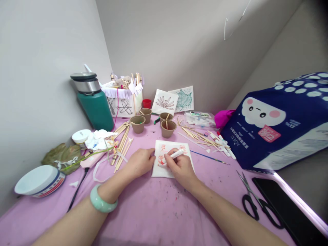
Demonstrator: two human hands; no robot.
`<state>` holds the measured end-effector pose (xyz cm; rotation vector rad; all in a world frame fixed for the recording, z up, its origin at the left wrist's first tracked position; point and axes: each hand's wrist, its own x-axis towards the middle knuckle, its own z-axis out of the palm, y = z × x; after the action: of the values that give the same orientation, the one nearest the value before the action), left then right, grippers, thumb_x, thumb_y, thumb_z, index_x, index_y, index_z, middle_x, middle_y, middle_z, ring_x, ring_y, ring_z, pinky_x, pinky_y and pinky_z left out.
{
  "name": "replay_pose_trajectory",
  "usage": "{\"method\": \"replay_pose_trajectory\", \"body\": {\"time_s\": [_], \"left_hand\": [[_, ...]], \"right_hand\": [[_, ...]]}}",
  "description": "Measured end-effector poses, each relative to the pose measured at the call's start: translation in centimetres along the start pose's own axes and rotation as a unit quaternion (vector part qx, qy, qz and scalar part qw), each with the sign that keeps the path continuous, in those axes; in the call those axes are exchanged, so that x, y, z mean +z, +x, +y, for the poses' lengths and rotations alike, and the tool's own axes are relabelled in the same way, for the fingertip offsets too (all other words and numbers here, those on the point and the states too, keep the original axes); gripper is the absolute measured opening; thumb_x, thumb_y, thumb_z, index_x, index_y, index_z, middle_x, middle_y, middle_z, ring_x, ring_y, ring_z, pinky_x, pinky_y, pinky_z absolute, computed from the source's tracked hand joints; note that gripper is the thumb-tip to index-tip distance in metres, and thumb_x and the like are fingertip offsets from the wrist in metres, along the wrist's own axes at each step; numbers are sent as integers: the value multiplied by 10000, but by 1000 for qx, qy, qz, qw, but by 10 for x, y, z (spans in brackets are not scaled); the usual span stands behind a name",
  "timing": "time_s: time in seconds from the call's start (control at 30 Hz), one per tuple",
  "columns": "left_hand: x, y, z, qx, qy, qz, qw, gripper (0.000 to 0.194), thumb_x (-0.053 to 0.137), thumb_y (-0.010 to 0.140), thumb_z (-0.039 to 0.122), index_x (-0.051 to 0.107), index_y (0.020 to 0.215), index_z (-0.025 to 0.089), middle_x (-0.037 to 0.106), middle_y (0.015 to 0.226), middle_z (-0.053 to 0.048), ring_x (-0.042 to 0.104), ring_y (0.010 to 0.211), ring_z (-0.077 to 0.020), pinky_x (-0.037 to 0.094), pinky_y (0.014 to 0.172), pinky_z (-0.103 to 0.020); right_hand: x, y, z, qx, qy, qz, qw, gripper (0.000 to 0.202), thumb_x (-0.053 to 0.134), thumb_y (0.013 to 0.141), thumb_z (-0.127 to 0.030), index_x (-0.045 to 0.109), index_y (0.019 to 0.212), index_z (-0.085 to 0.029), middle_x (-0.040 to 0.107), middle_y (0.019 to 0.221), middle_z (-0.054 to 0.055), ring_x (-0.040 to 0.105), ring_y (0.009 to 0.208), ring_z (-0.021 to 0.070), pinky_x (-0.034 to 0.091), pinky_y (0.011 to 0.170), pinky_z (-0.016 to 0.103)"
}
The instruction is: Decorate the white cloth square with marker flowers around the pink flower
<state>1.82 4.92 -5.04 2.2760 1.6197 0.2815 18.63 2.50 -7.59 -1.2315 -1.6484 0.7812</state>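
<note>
A small white canvas [172,173] lies on the pink tablecloth, bearing red-orange flower drawings, one partly filled in with red. My right hand [180,167] is closed round a white marker [178,153], its tip down by the flower at the canvas's left middle; the fingers partly cover the drawing. At the left edge of the canvas is my left hand [141,160], its fingers bent and pressed together on the edge. A pale green bangle [102,200] circles the left wrist. Just right of the canvas lies a thin blue paintbrush [210,156].
Brown pots [168,129] stand behind the canvas, before two leaf and flower pictures [182,98]. Left are a green bottle [94,106], wooden sticks [123,147] and a bowl [38,181]. Right are markers [222,141], scissors [252,196], a black phone-like slab [287,208] and a blue package [271,136].
</note>
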Motion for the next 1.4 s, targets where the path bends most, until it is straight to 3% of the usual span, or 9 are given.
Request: {"method": "replay_pose_trajectory", "body": {"time_s": [0.23, 0.43, 0.53, 0.73, 0.93, 1.13, 1.2, 1.27, 1.4], "left_hand": [[2, 1, -2, 6, -5, 2, 1000, 330, 411, 864, 227, 622, 1118, 229, 711, 1026, -77, 651, 937, -224, 429, 746, -277], [4, 2, -3, 4, 0, 5, 1000, 306, 423, 855, 232, 636, 1075, 232, 721, 958, -76, 658, 872, -232, 411, 695, -286], [4, 2, -3, 3, -1, 4, 1000, 306, 426, 855, 234, 639, 1075, 231, 723, 918, -72, 659, 850, -229, 407, 681, -282], [3, 1, -3, 2, -11, 2, 1000, 327, 421, 868, 237, 632, 1116, 221, 709, 1028, -85, 649, 936, -224, 420, 739, -275], [2, 1, -3, 4, -16, 4, 1000, 352, 423, 864, 235, 622, 1154, 220, 709, 1032, -89, 650, 926, -233, 427, 738, -283], [-1, -1, -1, 5, -39, -2, 999, 346, 409, 869, 218, 638, 1129, 218, 712, 999, -85, 650, 882, -214, 424, 720, -259], [-1, -1, -1, 4, -47, -2, 999, 345, 408, 863, 214, 643, 1116, 216, 713, 988, -88, 647, 877, -215, 417, 709, -259], [0, 0, -2, 7, -58, 1, 998, 345, 416, 847, 210, 647, 1103, 214, 715, 962, -85, 643, 858, -217, 407, 698, -262], [-2, 3, -5, 7, -95, -3, 995, 329, 430, 821, 221, 665, 1048, 191, 705, 799, -57, 614, 714, -187, 374, 630, -252]], "right_hand": [[-4, 1, 5, 39, 66, 58, 995, 253, 524, 853, -393, 495, 691, -200, 487, 584, -45, 479, 496, 104, 365, 465, 201], [-1, -3, 2, 38, 58, -2, 998, 243, 523, 867, -405, 516, 730, -204, 513, 571, -42, 503, 498, 113, 367, 480, 214], [-2, -4, 1, 23, 56, -3, 998, 242, 527, 867, -395, 520, 720, -202, 529, 599, -35, 510, 507, 111, 371, 487, 216], [-6, 1, 7, 53, 96, 99, 989, 250, 559, 845, -407, 515, 712, -200, 552, 585, -34, 524, 511, 111, 397, 491, 210], [-9, 1, 3, 44, 125, 93, 987, 256, 575, 842, -402, 522, 708, -190, 547, 552, -41, 484, 474, 92, 376, 463, 199], [-39, 21, 2, 26, 231, 250, 940, 266, 600, 820, -414, 499, 717, -190, 550, 532, -50, 452, 440, 74, 369, 434, 188], [-49, 29, 6, 55, 254, 303, 917, 269, 620, 789, -415, 518, 697, -183, 545, 518, -46, 457, 442, 75, 369, 426, 186], [-56, 35, 9, 117, 261, 318, 904, 253, 644, 752, -392, 542, 674, -173, 553, 512, -36, 474, 443, 79, 383, 429, 189], [-65, 39, 11, 202, 260, 256, 909, 207, 650, 726, -341, 585, 656, -157, 591, 541, -9, 517, 473, 88, 424, 477, 197]]}}
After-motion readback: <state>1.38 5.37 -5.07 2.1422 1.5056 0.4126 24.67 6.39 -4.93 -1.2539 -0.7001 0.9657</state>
